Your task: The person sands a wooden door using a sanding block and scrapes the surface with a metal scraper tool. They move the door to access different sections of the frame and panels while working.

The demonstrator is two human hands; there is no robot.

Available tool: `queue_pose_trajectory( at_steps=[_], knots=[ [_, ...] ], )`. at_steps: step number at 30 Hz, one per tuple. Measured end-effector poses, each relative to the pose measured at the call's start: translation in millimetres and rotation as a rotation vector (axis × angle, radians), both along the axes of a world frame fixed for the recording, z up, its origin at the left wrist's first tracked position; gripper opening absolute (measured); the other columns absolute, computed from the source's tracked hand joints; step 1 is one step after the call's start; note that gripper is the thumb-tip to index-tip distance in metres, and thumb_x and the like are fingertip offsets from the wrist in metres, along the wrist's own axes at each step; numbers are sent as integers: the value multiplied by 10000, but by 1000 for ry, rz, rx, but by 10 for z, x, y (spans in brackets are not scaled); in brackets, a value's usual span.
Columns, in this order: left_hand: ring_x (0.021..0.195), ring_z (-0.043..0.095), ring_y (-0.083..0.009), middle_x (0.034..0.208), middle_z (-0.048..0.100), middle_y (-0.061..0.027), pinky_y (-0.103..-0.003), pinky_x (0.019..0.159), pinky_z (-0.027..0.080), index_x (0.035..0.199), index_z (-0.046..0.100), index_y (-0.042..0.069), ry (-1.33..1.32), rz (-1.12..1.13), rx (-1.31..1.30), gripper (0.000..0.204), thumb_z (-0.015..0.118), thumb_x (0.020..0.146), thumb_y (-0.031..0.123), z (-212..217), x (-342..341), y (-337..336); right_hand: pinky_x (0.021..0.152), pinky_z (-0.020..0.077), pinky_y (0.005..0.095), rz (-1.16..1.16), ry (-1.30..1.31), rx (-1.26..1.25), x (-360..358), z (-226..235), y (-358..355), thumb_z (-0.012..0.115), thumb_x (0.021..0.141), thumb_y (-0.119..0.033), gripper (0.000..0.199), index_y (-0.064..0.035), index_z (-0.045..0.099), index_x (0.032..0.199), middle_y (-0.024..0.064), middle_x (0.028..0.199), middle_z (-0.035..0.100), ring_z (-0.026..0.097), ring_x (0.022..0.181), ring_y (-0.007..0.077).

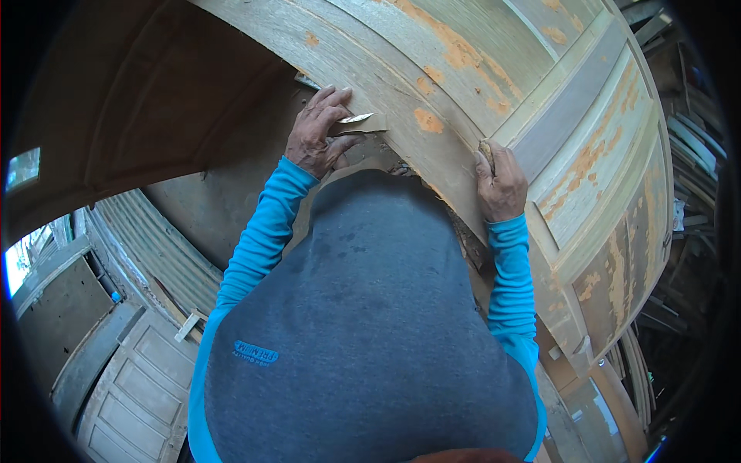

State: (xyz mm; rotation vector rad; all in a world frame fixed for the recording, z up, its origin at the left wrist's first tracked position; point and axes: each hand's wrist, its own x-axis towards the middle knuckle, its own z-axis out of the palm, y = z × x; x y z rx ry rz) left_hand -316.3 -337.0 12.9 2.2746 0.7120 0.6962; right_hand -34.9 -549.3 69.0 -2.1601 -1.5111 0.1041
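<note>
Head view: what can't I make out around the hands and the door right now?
- Left hand holds a folded sheet against the wooden door; its grit side is too small to tell.
- Right hand: the piece it grips is mostly hidden by the fingers.
- Door's near edge: hidden by the person's grey torso.
- Door's far end: cut off by the top of the picture.

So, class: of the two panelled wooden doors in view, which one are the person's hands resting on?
The large door patched with orange filler; left hand and right hand rest on it. The grey door lies apart, lower left.
</note>
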Motion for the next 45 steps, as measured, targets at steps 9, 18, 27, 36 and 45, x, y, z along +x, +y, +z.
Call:
queue_pose_trajectory(
  at_steps=[9, 18, 27, 36, 45],
  knots=[
    [1450, 466, -404, 1469, 606, -140, -485, 1186, 407, 1110, 660, 75, -74, 26, -70, 473, 923, 737, 201, -80, -26, 2, 731, 552, 448, -21, 50, -19, 64, -50, 252, 699, 970, -202, 234, -45, 679, 1144, 179, 982, 710, 704, 874, 388],
    [1483, 427, -405, 1478, 596, -158, -484, 1204, 382, 1136, 655, 67, -116, 39, -156, 429, 885, 778, 126, -93, -19, -37, 672, 529, 471, -8, -49, 3, 17, -214, 215, 720, 941, -186, 221, -45, 668, 1104, 172, 884, 678, 680, 780, 379],
    [1471, 440, -409, 1459, 614, -154, -497, 1203, 392, 1105, 663, 58, -127, 71, -179, 443, 909, 775, 222, -90, 1, -34, 656, 523, 469, -17, -66, 5, -10, -259, 392, 720, 936, -223, 198, -62, 647, 1025, 159, 862, 661, 671, 774, 375],
    [1475, 436, -399, 1438, 624, -164, -477, 1203, 377, 1124, 652, 41, -134, 76, -236, 448, 908, 768, 135, -49, -12, -45, 709, 558, 467, 147, 124, 182, -150, -283, 1149, 695, 964, -174, 272, -43, 628, 1194, 189, 969, 696, 699, 863, 391],
    [1160, 656, -322, 1230, 712, -102, -434, 1000, 493, 1186, 693, 94, -165, 145, -158, 472, 907, 779, 203, 201, -136, 707, 729, 571, 473, 223, 147, 161, -509, -315, 2347, 671, 982, -159, 265, -52, 623, 1219, 196, 1020, 711, 712, 881, 406]
  ],
)
